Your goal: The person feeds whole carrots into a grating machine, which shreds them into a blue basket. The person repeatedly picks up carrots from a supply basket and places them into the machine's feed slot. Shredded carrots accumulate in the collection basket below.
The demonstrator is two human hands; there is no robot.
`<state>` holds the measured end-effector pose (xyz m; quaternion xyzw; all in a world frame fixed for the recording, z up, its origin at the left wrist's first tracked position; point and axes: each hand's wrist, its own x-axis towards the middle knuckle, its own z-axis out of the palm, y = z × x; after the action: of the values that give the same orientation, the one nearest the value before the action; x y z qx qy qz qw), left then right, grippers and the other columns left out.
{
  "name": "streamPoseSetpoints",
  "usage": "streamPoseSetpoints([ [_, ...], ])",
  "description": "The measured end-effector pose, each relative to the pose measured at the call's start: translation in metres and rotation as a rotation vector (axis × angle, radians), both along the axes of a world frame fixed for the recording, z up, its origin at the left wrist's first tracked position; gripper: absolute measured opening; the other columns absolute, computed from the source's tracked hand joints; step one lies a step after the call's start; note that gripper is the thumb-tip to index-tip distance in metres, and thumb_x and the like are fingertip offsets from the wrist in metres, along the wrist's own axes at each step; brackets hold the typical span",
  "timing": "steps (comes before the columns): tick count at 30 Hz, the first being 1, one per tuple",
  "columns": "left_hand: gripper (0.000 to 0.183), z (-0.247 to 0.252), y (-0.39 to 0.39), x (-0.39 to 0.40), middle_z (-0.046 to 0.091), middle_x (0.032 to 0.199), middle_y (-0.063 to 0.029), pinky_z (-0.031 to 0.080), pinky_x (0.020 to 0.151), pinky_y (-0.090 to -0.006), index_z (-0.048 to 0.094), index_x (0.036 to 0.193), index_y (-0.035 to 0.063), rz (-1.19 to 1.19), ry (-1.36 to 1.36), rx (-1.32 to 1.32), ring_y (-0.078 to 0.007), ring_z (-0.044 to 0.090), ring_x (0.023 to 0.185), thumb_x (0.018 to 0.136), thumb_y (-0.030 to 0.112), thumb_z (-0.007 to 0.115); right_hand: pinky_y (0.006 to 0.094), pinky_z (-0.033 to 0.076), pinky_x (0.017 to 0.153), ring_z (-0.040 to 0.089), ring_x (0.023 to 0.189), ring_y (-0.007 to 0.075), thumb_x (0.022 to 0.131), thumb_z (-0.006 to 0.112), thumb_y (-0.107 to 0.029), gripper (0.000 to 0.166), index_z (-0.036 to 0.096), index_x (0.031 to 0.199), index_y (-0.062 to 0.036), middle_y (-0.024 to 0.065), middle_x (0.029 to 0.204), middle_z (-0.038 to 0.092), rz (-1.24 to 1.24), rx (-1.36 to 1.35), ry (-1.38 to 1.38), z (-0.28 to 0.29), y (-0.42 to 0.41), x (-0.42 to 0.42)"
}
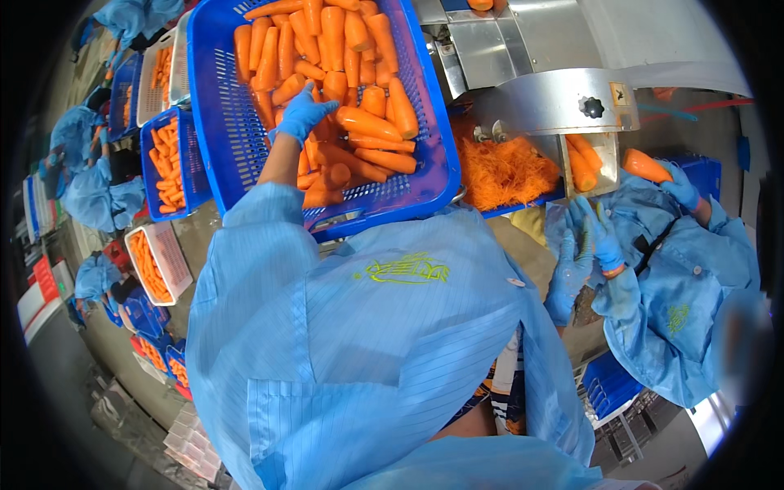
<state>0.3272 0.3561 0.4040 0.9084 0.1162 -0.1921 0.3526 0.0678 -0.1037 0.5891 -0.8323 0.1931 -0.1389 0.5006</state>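
Observation:
My left hand (pixel 302 114), in a blue glove, reaches into a large blue perforated plastic basket (pixel 446 156) of peeled carrots (pixel 367 124). Its thumb is spread to the right over the carrots; whether the fingers grip one is hidden. Off to my right, my gloved right hand (pixel 571 278) is raised with its fingers extended and nothing seen in it. Right beside it is a co-worker's gloved hand (pixel 603 239); whether the two touch I cannot tell. Shredded carrot (pixel 505 171) is heaped below a metal cutting machine (pixel 551 104), between the basket and the co-worker.
The co-worker's other hand (pixel 681 185) holds a carrot (pixel 645 166) near the machine's metal chute (pixel 607 165), where more carrots lie. At the left stand a blue crate (pixel 207 164) and a white crate (pixel 181 260) of carrots. Other people in blue smocks (pixel 101 196) work beyond them.

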Motion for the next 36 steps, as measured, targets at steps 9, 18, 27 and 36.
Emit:
streamPoseSetpoints([
  [9, 0.088, -0.054, -0.049, 0.032, 0.057, 0.124, -0.0248, 0.051, 0.089, -0.0465, 0.050, 0.128, -0.0023, 0.124, -0.196, 0.187, -0.0404, 0.057, 0.110, 0.063, 0.051, 0.078, 0.0387, 0.042, 0.100, 0.050, 0.122, 0.0311, 0.085, 0.066, -0.013, 0.049, 0.051, 0.131, -0.0079, 0.0149, 0.135, 0.050, -0.147, -0.464, 0.097, 0.006, -0.003, -0.017],
  [18, 0.073, -0.007, -0.081, 0.028, 0.057, 0.122, -0.0216, 0.049, 0.086, -0.0510, 0.045, 0.128, 0.0131, 0.187, 0.066, 0.556, -0.0405, 0.058, 0.110, 0.070, 0.045, 0.076, 0.0386, 0.042, 0.100, 0.047, 0.124, 0.0335, 0.085, 0.065, -0.011, 0.047, 0.053, 0.130, -0.0111, 0.0135, 0.137, 0.047, -0.232, -0.396, 0.192, 0.032, 0.012, -0.034],
  [27, 0.078, -0.016, -0.039, 0.015, 0.059, 0.115, -0.0277, 0.048, 0.091, -0.0470, 0.047, 0.125, -0.0031, 0.061, -0.111, 0.292, -0.0421, 0.058, 0.106, 0.065, 0.037, 0.076, 0.0402, 0.041, 0.101, 0.048, 0.124, 0.0322, 0.086, 0.064, -0.015, 0.044, 0.054, 0.128, -0.0127, 0.0119, 0.136, 0.048, -0.160, -0.555, 0.122, 0.028, 0.010, -0.050],
  [36, 0.059, -0.009, 0.046, -0.003, 0.058, 0.119, -0.0196, 0.051, 0.089, -0.0369, 0.048, 0.127, -0.0088, 0.577, -0.152, -1.077, -0.0311, 0.059, 0.103, 0.085, 0.030, 0.063, 0.0396, 0.043, 0.100, 0.049, 0.123, 0.0319, 0.088, 0.063, -0.016, 0.042, 0.054, 0.128, -0.0125, 0.0123, 0.135, 0.050, -0.083, -0.467, 0.026, 0.028, 0.009, -0.034],
])
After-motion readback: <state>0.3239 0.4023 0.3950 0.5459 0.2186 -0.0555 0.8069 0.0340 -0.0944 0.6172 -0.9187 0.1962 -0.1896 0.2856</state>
